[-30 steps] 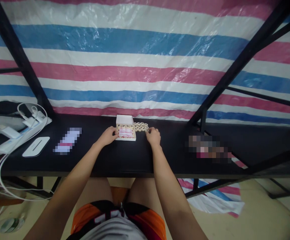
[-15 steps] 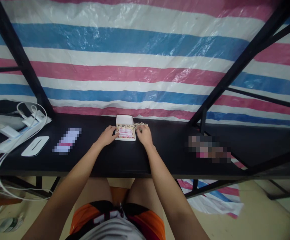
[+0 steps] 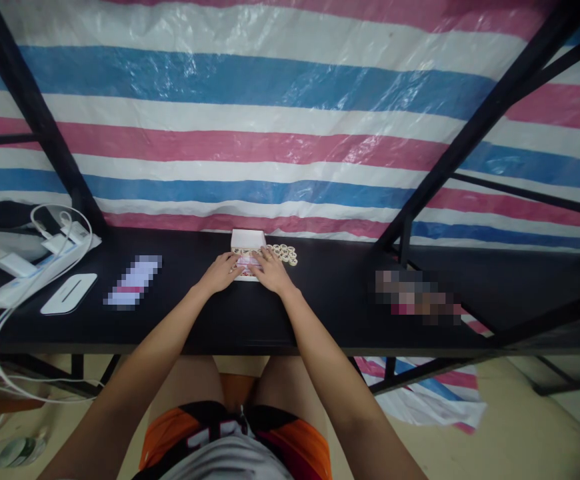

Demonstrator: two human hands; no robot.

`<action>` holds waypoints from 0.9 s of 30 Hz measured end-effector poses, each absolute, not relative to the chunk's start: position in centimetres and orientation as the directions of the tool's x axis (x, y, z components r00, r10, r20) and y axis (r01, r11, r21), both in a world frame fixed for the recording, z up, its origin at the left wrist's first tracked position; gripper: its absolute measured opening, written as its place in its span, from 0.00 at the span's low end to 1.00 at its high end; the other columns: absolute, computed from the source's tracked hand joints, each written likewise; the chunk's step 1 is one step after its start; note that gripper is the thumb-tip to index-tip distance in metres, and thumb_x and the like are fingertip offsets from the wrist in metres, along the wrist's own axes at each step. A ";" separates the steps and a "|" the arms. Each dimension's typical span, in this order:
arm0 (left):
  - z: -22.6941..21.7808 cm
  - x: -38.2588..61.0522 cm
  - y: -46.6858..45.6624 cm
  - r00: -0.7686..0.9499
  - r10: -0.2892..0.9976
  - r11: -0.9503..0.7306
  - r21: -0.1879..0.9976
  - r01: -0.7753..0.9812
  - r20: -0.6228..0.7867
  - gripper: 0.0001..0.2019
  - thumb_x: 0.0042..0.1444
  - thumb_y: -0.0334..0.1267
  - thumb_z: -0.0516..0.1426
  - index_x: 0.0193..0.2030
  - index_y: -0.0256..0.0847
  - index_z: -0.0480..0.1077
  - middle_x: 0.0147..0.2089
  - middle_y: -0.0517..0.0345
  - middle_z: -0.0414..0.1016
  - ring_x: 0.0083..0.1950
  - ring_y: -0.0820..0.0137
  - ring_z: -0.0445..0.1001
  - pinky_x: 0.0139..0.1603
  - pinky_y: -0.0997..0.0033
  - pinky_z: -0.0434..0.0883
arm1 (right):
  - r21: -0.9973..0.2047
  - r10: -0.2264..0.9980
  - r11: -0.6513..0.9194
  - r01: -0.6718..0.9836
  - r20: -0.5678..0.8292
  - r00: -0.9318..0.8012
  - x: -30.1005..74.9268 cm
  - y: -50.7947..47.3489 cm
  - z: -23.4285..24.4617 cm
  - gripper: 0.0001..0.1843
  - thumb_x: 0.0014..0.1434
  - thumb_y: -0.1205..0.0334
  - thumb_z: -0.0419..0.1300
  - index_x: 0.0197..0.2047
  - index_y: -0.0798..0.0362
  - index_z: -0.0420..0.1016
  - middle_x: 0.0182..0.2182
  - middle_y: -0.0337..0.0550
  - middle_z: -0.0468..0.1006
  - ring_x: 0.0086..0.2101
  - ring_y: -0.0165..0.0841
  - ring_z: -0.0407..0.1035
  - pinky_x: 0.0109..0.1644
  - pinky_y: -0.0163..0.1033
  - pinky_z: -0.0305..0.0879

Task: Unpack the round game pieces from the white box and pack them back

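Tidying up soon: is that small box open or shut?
Open: the box shows its white lid raised behind the left hand and right hand.

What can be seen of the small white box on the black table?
The box is small, white, cardboard by its look, and open, its lid standing up at the far side. Pink-marked contents show inside, too small to make out. It sits on the black table, pale round pieces just right of it. The left hand and right hand cover its near part.
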State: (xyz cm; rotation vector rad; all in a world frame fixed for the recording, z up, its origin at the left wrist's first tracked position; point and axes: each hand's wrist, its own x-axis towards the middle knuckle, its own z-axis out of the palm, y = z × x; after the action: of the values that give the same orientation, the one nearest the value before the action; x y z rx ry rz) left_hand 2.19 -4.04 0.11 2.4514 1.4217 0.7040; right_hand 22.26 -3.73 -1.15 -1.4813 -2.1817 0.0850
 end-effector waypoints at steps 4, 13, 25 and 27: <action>0.3 1.7 -4.2 0.379 0.883 -0.468 0.468 0.750 0.276 0.26 0.61 0.51 0.48 0.60 0.38 0.63 0.59 0.44 0.65 0.59 0.56 0.64 0.60 0.55 0.61 | -0.325 0.885 0.412 0.852 0.364 -0.289 22.3 -3.9 -1.0 0.30 0.63 0.48 0.50 0.63 0.55 0.62 0.61 0.52 0.63 0.63 0.43 0.51 0.65 0.49 0.46; 0.6 1.5 -4.3 0.371 0.893 -0.451 0.488 0.748 0.256 0.24 0.60 0.51 0.48 0.57 0.40 0.66 0.56 0.46 0.66 0.58 0.57 0.65 0.60 0.56 0.62 | -0.364 0.852 0.424 0.829 0.470 -0.229 22.9 -4.0 -0.7 0.15 0.58 0.67 0.52 0.45 0.57 0.75 0.45 0.51 0.73 0.46 0.39 0.65 0.55 0.43 0.60; 0.7 1.3 -4.3 0.379 0.894 -0.449 0.488 0.749 0.240 0.23 0.61 0.51 0.48 0.57 0.41 0.66 0.56 0.46 0.66 0.58 0.57 0.65 0.59 0.56 0.62 | -0.573 0.850 0.276 0.772 0.521 0.084 25.2 -3.6 -0.2 0.13 0.56 0.66 0.53 0.43 0.55 0.74 0.43 0.50 0.73 0.45 0.38 0.65 0.53 0.42 0.60; 0.8 1.3 -4.4 0.379 0.893 -0.450 0.492 0.745 0.241 0.23 0.61 0.51 0.48 0.56 0.40 0.66 0.56 0.45 0.66 0.58 0.57 0.65 0.59 0.56 0.62 | -0.605 0.830 0.108 0.789 0.491 0.263 26.9 -3.5 -0.2 0.14 0.55 0.67 0.53 0.44 0.56 0.74 0.42 0.52 0.72 0.44 0.39 0.65 0.52 0.42 0.59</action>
State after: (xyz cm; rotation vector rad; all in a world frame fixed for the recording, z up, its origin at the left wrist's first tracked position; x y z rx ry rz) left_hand 1.31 -4.36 0.76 2.3415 1.4396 0.6935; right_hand 26.88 -3.53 -0.16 -1.6642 -1.5127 0.0600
